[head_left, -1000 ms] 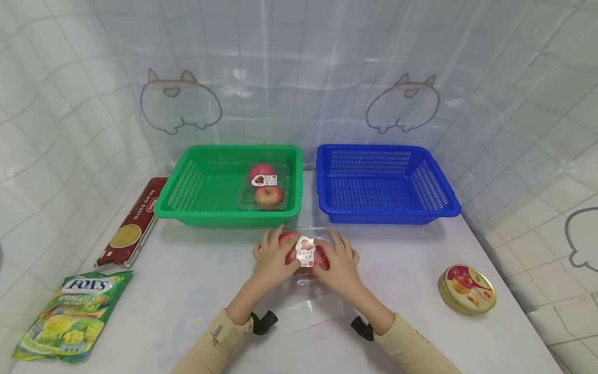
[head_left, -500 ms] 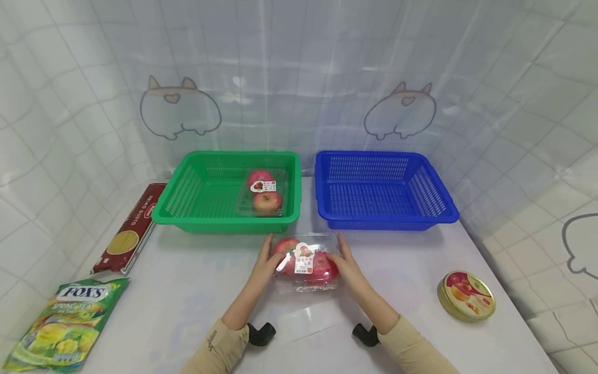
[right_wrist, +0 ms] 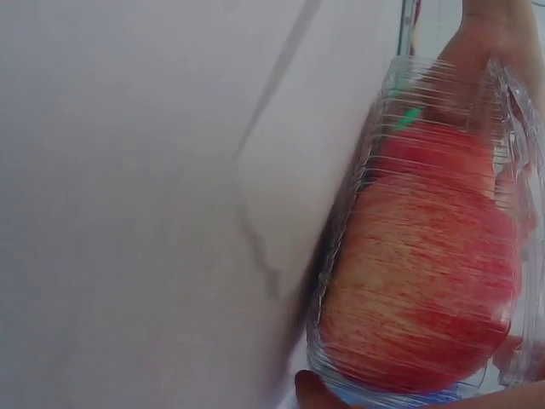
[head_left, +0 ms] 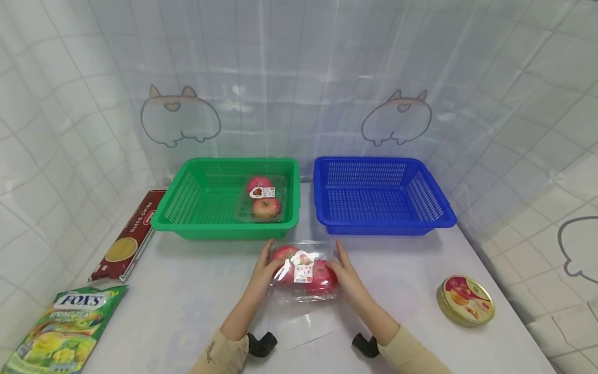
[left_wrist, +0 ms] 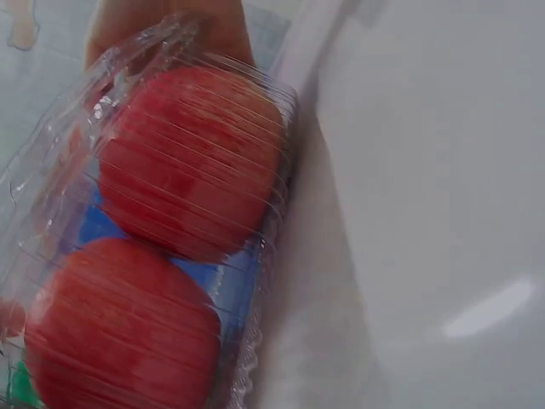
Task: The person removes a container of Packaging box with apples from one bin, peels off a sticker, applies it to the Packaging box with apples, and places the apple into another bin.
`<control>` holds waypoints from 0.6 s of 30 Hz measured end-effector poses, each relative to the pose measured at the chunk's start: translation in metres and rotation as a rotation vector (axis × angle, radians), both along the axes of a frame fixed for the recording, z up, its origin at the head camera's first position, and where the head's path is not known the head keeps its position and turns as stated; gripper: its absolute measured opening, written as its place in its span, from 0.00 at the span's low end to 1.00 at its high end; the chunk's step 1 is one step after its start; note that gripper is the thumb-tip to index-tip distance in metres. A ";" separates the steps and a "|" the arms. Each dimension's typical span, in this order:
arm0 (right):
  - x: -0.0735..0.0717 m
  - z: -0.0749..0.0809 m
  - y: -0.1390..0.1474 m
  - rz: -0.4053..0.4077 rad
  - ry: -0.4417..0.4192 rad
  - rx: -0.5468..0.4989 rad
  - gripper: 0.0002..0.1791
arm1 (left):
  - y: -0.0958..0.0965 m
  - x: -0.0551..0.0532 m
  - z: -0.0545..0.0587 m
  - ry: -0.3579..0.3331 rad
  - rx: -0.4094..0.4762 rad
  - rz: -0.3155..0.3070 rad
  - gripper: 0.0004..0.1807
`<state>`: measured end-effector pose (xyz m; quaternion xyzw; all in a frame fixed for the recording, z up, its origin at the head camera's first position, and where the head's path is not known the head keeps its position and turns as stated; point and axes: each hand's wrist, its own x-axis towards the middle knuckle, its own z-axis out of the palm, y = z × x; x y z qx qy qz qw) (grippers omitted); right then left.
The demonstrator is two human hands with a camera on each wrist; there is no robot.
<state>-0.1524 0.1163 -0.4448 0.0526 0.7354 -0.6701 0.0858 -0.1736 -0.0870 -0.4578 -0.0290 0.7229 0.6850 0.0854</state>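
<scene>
A clear plastic clamshell box of red apples (head_left: 303, 283) with a white label is at the middle front of the table. My left hand (head_left: 261, 270) grips its left end and my right hand (head_left: 348, 272) its right end, thumbs toward the top. Whether the box touches the table is hard to tell. In the left wrist view two apples (left_wrist: 192, 162) show through the ribbed side; the right wrist view shows one large apple (right_wrist: 417, 273) with another behind it. Several fingers are hidden by the box.
Behind the box stand a green basket (head_left: 224, 227), holding another apple box (head_left: 265, 208), and a blue basket (head_left: 383, 224). At left lie a dark red pasta packet (head_left: 128, 236) and a green candy bag (head_left: 65, 332). A round gold tin (head_left: 465, 301) sits at right.
Both hands have moved from the top of the apple box outward to its two ends and now hold it between them. The camera view has tilted slightly up.
</scene>
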 end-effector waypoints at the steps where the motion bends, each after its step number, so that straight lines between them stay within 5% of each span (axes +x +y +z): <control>1: 0.002 0.001 0.000 0.000 0.000 0.005 0.40 | 0.000 0.002 0.002 0.003 0.006 0.000 0.39; 9: 0.013 0.020 0.002 -0.016 0.024 -0.007 0.39 | 0.002 0.017 0.024 0.040 0.031 0.009 0.38; 18: 0.013 0.042 0.017 0.043 0.008 -0.012 0.39 | -0.001 0.027 0.049 -0.008 0.110 -0.026 0.37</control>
